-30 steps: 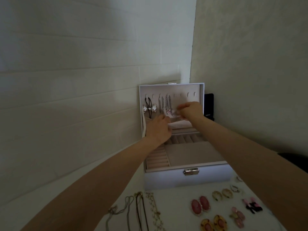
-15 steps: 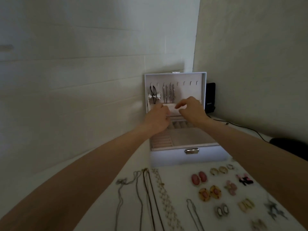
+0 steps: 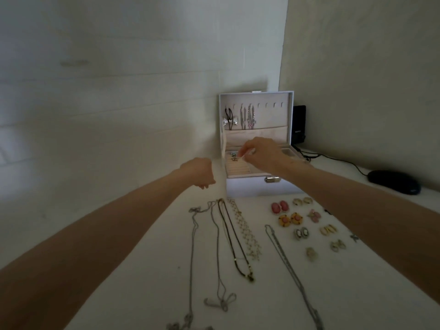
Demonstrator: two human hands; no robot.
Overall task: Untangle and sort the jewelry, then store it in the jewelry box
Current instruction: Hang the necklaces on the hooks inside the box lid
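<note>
Right grip (image 3: pixel 260 154) pinched over jewelry box (image 3: pixel 250 186) tray, hold unclear; left grip (image 3: pixel 198 172) slack beside box

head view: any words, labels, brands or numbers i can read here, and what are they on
No text here can be read.
Black device behind the jewelry box: a small pale mark near its lower edge, too small and blurred to read.
Clasp on the box front: no lettering visible.
</note>
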